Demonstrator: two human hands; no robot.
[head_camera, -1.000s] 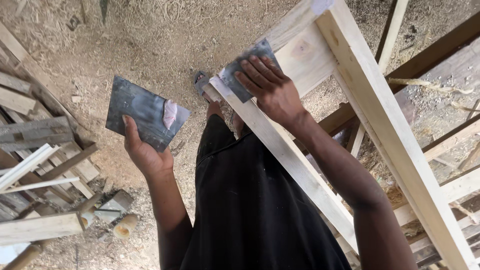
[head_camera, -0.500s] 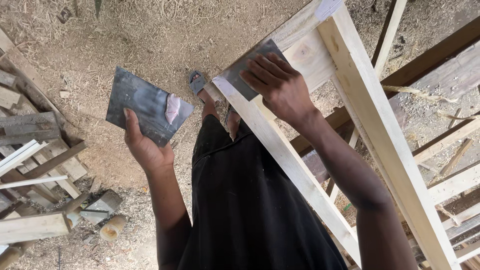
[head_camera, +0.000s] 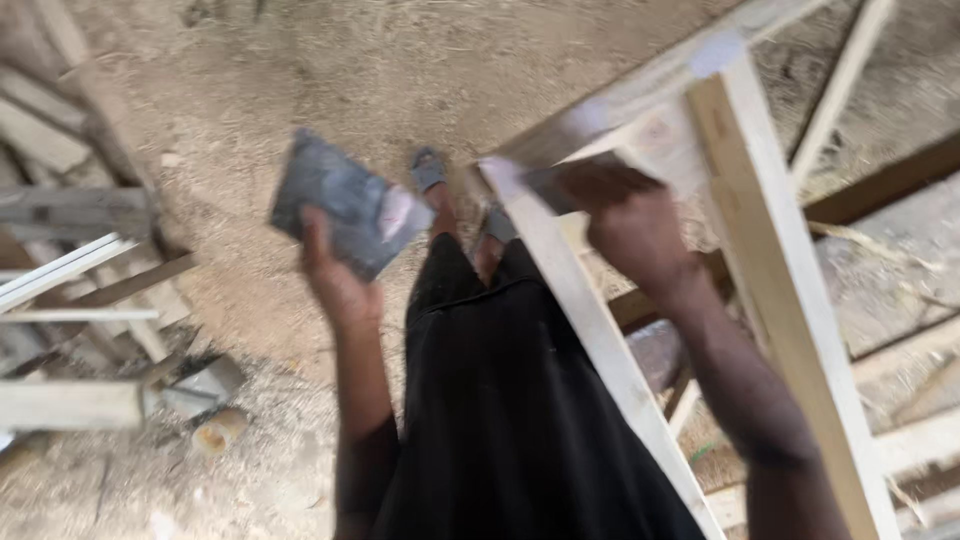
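my right hand (head_camera: 632, 228) lies palm down on one small dark flat scraper (head_camera: 548, 187), fingers spread over it and pressing it to the top corner of the pale wooden frame (head_camera: 760, 250), where the cross rail meets the nearer slanted rail. the picture is smeared, so i cannot tell whether the fingers curl round the blade's edge or only press flat on it. my left hand (head_camera: 335, 275) is raised off to the left, clear of the frame, fingers and thumb closed round the lower edge of one dark square board (head_camera: 340, 200); one pale pinkish dab of filler (head_camera: 392, 212) sits near that board's right corner. so two dark flat pieces in all, one in each hand.

the frame shows two long slanted rails running down toward the lower right and one cross rail at the top. below, between the hands, my black clothing (head_camera: 510, 400) fills the middle, and two feet in grey sandals (head_camera: 430, 170) stand on the sawdust floor (head_camera: 300, 70). at the left edge lies a heap of wood offcuts (head_camera: 70, 300), too blurred to count, with one short round block (head_camera: 220, 432) near it.
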